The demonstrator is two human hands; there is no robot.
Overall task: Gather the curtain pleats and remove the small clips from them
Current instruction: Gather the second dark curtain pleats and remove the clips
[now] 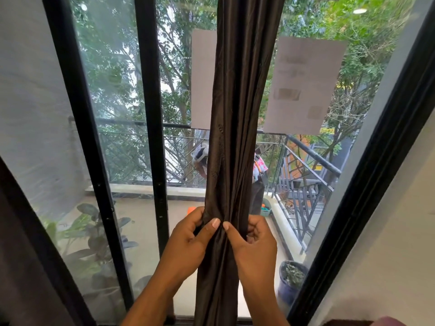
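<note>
A dark brown curtain hangs bunched into a narrow column of pleats in front of the glass door. My left hand grips the bundle from the left, thumb pressed on the front folds. My right hand grips it from the right at the same height, its thumb almost touching the left one. Some tiny dark dots show on the curtain's left edge; I cannot tell whether they are clips. No clip is plainly visible in either hand.
Black door frames stand left of the curtain and another slants at the right. Two paper sheets are stuck on the glass. A balcony with railing, potted plants and a person's reflection lie beyond.
</note>
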